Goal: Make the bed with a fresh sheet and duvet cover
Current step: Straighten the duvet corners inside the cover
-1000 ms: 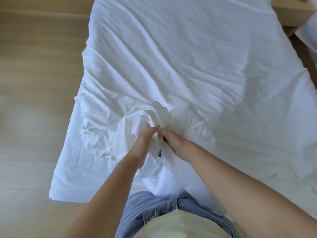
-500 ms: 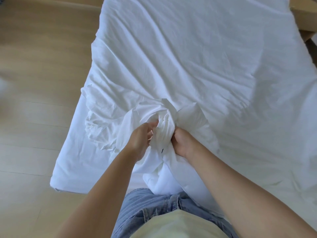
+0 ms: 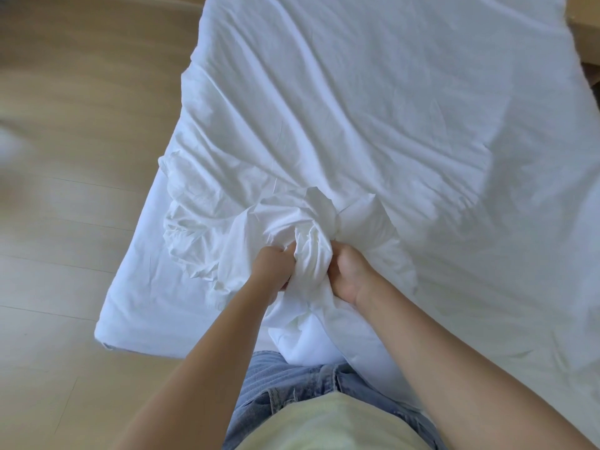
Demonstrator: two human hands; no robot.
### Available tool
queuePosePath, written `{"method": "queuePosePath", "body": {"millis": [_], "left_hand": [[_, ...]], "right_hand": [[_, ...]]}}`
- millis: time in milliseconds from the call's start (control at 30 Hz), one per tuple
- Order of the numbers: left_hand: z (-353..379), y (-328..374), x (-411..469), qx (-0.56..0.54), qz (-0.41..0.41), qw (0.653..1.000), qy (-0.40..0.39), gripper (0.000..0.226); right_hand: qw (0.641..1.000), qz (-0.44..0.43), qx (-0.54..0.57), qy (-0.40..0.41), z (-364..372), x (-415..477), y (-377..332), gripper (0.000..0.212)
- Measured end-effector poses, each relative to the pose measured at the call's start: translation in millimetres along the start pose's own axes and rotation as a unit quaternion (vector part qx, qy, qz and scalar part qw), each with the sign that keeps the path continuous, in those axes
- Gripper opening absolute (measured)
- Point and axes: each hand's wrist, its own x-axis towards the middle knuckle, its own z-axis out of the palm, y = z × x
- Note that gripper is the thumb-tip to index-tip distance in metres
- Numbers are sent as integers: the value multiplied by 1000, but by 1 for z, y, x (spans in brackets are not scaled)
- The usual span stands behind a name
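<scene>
A white duvet cover lies spread and wrinkled over the bed, filling most of the view. Its near edge is bunched into a thick wad right in front of me. My left hand grips the left side of that wad with curled fingers. My right hand grips the right side, fingers buried in the cloth. The bunched fabric rises between both hands and hangs down against my jeans. A white layer lies flat under the cover at the bed's near left corner.
Light wooden floor runs along the bed's left side. A wooden piece of furniture stands at the far right beyond the bed. I stand at the bed's near end, my jeans touching the hanging fabric.
Both hands have closed tighter on the fabric and gathered more of it, so the wad between them is thicker. The view has shifted slightly to the left.
</scene>
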Motion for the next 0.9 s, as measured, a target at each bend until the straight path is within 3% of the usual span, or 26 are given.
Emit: {"method": "queuePosePath", "body": {"millis": [133, 300, 467, 600, 667, 767, 900], "left_hand": [[3, 4, -4, -5, 1, 1000, 3, 19], [8, 11, -5, 34, 29, 998, 36, 35], [7, 13, -19, -121, 33, 991, 49, 38], [-3, 12, -29, -140, 72, 984, 86, 15], [-10, 6, -33, -147, 75, 981, 101, 13], [-15, -4, -39, -117, 63, 988, 77, 18], [-8, -7, -51, 34, 16, 999, 25, 38]], "right_hand": [[1000, -14, -23, -17, 3, -6, -2, 27], [998, -60, 19, 19, 4, -8, 1, 19], [990, -88, 91, 62, -4, -14, -3, 17], [975, -122, 134, 128, -20, -24, -23, 38], [981, -110, 112, 114, -24, -33, -25, 29], [995, -67, 2, 73, -27, -46, -16, 13], [995, -61, -45, 62, -22, -47, -14, 15]]}}
